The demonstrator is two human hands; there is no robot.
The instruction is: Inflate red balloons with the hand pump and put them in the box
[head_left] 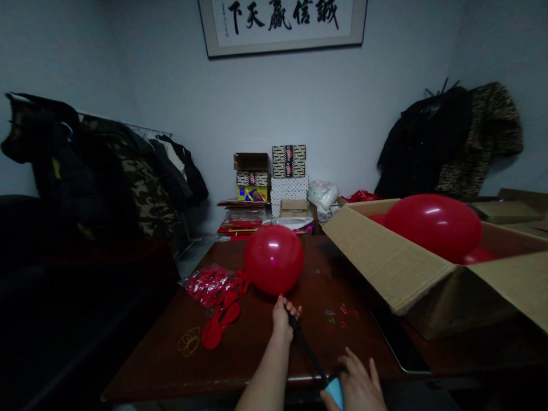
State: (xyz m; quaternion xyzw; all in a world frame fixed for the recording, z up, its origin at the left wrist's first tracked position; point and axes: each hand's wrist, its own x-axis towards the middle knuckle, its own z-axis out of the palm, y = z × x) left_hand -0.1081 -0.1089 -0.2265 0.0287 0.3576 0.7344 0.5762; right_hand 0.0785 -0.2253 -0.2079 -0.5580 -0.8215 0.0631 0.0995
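A round, inflated red balloon (274, 260) stands over the middle of the table, its neck pointing down toward me. My left hand (282, 314) is closed around that neck, where the black tube (309, 349) of a balloon pump meets it. At the tube's lower end is the light-blue body of the pump (335, 393), cut off by the bottom edge. My right hand (359, 379) has the pump between thumb and palm, with its other fingers spread. Left of the balloon lie several uninflated red balloons (220, 325) and a clear bag of red balloons (209, 285).
An open cardboard box (394, 265) with inflated red balloons (434, 225) stands at right. Beside it lies a dark flat device (400, 339). Small coloured bands (336, 317) and yellow rubber bands (189, 341) are on the table (162, 374). Stacked boxes (289, 180) stand behind.
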